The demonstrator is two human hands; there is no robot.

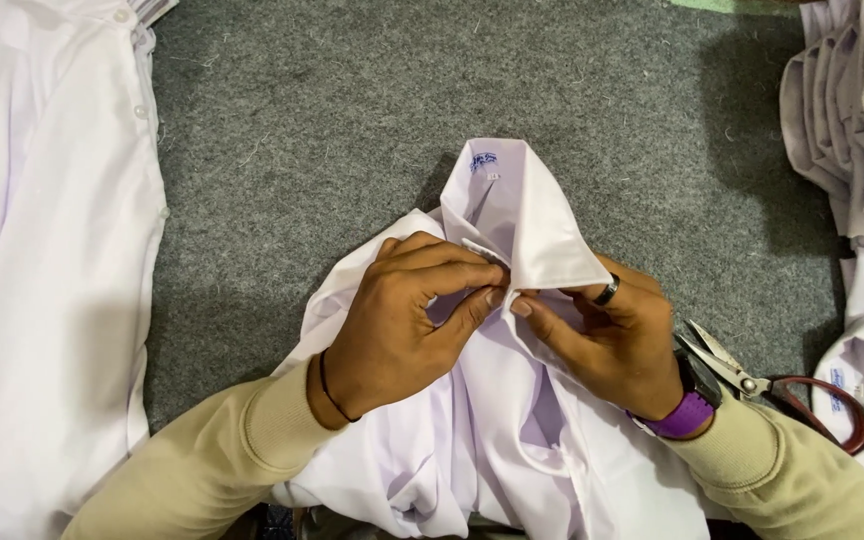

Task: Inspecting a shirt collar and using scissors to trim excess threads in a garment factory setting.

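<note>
Pinching white shirt [512,420] collar beneath its blue label [483,161], both hands meet.

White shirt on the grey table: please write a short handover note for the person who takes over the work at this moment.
Left hand: pinches the front edge of the white cotton shirt just under its collar.
Right hand: pinches the opposite edge, fingertips meeting the left's.
Shirt lies on the grey felt table, collar standing up.
Red-handled metal scissors lie by the right wrist.
Done: the two edges brought together at the neck.
Left: whether the top button is closed is hidden by the fingers.
</note>
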